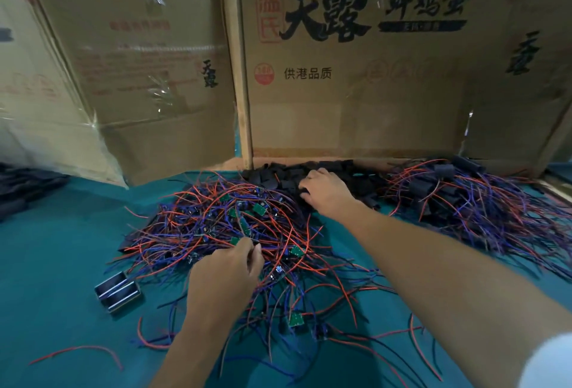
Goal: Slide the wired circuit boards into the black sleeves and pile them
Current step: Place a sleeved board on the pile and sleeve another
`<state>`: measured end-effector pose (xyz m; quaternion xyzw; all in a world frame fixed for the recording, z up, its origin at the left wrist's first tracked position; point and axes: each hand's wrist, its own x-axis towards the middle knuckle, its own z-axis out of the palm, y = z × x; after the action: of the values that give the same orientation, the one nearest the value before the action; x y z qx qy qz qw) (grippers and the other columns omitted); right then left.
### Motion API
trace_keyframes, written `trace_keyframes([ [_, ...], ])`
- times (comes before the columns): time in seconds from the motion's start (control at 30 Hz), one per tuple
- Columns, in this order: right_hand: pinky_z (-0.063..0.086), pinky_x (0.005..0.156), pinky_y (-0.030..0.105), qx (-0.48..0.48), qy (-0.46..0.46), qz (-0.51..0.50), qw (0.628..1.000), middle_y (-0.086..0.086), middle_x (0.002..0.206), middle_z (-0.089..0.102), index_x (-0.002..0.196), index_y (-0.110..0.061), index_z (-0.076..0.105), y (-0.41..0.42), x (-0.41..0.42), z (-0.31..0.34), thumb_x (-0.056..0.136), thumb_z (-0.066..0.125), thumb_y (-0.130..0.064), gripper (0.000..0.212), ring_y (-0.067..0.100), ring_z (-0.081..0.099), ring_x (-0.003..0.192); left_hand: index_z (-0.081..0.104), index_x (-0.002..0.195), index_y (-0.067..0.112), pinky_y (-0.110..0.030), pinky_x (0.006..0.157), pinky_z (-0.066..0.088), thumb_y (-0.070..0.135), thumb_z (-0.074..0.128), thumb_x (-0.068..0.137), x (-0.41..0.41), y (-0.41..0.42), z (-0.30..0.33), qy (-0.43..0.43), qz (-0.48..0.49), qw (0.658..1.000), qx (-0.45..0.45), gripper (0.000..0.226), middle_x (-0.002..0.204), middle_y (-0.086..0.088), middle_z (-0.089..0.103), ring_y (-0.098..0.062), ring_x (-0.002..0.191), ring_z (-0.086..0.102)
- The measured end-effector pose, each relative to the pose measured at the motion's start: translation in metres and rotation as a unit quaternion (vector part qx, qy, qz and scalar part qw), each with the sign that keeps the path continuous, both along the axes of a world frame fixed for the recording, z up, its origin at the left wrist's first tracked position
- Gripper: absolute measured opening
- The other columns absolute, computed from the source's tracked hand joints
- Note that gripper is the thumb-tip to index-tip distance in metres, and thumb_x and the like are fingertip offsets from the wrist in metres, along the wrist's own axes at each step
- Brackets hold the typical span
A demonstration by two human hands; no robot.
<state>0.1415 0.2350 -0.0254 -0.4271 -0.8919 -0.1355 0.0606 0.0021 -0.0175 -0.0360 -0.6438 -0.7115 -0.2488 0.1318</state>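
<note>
While the left hand (227, 267) pinches a circuit board (236, 241), the right hand (325, 191) touches black sleeves (284, 175).

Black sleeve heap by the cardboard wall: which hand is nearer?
Right. The right hand rests on the black sleeve heap; the left hand is nearer the camera, on the loose wired boards.

The big cardboard box (371, 78) at the far right says 天露 in big black letters, then 鲜鸡蛋, and 供港品质 lower down. A red stamp reads 温氏. The left box (139, 78) shows a small 天露.
</note>
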Motion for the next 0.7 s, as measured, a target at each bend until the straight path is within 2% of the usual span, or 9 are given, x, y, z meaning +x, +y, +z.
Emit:
trace_keyframes([
  [0.13,0.043,0.092,0.038,0.04,0.071,-0.013,0.997,0.005,0.121,0.058,0.119,-0.018,0.059,-0.012,0.009,0.003,0.102,0.045,-0.028,0.024,0.027,0.05,0.115,0.057,0.065,0.017,-0.017,0.035,0.008,0.02,0.075,0.086,-0.001,0.001,0.0,-0.007,0.001,1.0,-0.005,0.028,0.04,0.012,0.026,-0.011,0.031,0.017],
  [0.23,0.047,0.077,0.037,-0.021,0.263,-0.038,0.964,0.008,0.099,0.064,0.102,-0.012,0.064,-0.045,0.017,0.018,0.101,0.046,-0.028,0.024,0.03,0.059,0.096,0.061,0.078,0.018,-0.02,0.032,0.015,0.025,0.074,0.088,0.002,0.001,0.0,-0.029,-0.003,0.999,0.03,0.018,0.038,0.011,0.036,-0.011,0.029,0.024],
  [0.3,0.043,0.063,0.036,-0.081,0.359,-0.038,0.929,0.005,0.073,0.061,0.079,-0.018,0.06,-0.082,0.024,0.025,0.097,0.051,-0.031,0.025,0.029,0.057,0.073,0.059,0.102,0.021,-0.026,0.034,0.027,0.04,0.07,0.088,0.006,0.0,-0.001,-0.052,-0.009,0.998,0.037,0.026,0.041,0.007,0.044,-0.014,0.032,0.039],
  [0.37,0.034,0.057,0.036,-0.109,0.383,-0.043,0.916,0.0,0.052,0.046,0.061,-0.017,0.046,-0.128,0.036,0.025,0.092,0.056,-0.032,0.036,0.023,0.044,0.058,0.039,0.125,0.031,-0.033,0.046,0.039,0.065,0.058,0.083,0.014,-0.001,-0.002,-0.057,-0.021,0.998,-0.004,0.057,0.053,0.003,0.053,-0.019,0.051,0.058],
  [0.47,0.029,0.057,0.036,-0.15,0.372,-0.047,0.915,0.001,0.049,0.042,0.058,-0.014,0.044,-0.19,0.057,0.017,0.09,0.059,-0.03,0.039,0.019,0.037,0.053,0.018,0.135,0.037,-0.037,0.06,0.042,0.086,0.036,0.073,0.031,-0.003,-0.006,-0.042,-0.059,0.997,-0.034,0.081,0.068,0.001,0.061,-0.022,0.071,0.065],
  [0.57,0.036,0.061,0.035,-0.223,0.386,-0.024,0.895,0.003,0.059,0.056,0.068,-0.01,0.06,-0.226,0.073,0.01,0.091,0.062,-0.025,0.027,0.014,0.045,0.056,0.036,0.129,0.033,-0.034,0.054,0.038,0.075,0.037,0.078,0.054,-0.01,-0.003,0.004,-0.119,0.993,0.014,0.066,0.068,0.001,0.067,-0.021,0.068,0.068],
  [0.63,0.041,0.061,0.034,-0.3,0.457,-0.03,0.837,0.005,0.062,0.056,0.07,-0.01,0.063,-0.235,0.08,0.007,0.093,0.062,-0.019,0.024,0.011,0.047,0.057,0.047,0.122,0.033,-0.033,0.055,0.036,0.067,0.052,0.081,0.063,-0.014,0.001,-0.001,-0.144,0.989,0.019,0.054,0.071,0.002,0.069,-0.021,0.072,0.069],
  [0.67,0.045,0.063,0.033,-0.373,0.526,-0.039,0.763,0.007,0.066,0.056,0.074,-0.008,0.065,-0.237,0.085,0.006,0.094,0.061,-0.017,0.022,0.013,0.05,0.06,0.048,0.122,0.034,-0.034,0.058,0.036,0.068,0.057,0.079,0.065,-0.015,0.002,-0.026,-0.153,0.988,0.007,0.055,0.071,0.004,0.066,-0.021,0.076,0.067],
  [0.7,0.05,0.068,0.034,-0.465,0.581,-0.041,0.667,0.012,0.075,0.056,0.084,-0.003,0.067,-0.237,0.089,0.004,0.095,0.059,-0.017,0.02,0.017,0.055,0.065,0.048,0.121,0.036,-0.035,0.062,0.036,0.07,0.06,0.076,0.066,-0.017,0.002,-0.06,-0.163,0.985,-0.013,0.058,0.067,0.006,0.06,-0.021,0.078,0.065],
])
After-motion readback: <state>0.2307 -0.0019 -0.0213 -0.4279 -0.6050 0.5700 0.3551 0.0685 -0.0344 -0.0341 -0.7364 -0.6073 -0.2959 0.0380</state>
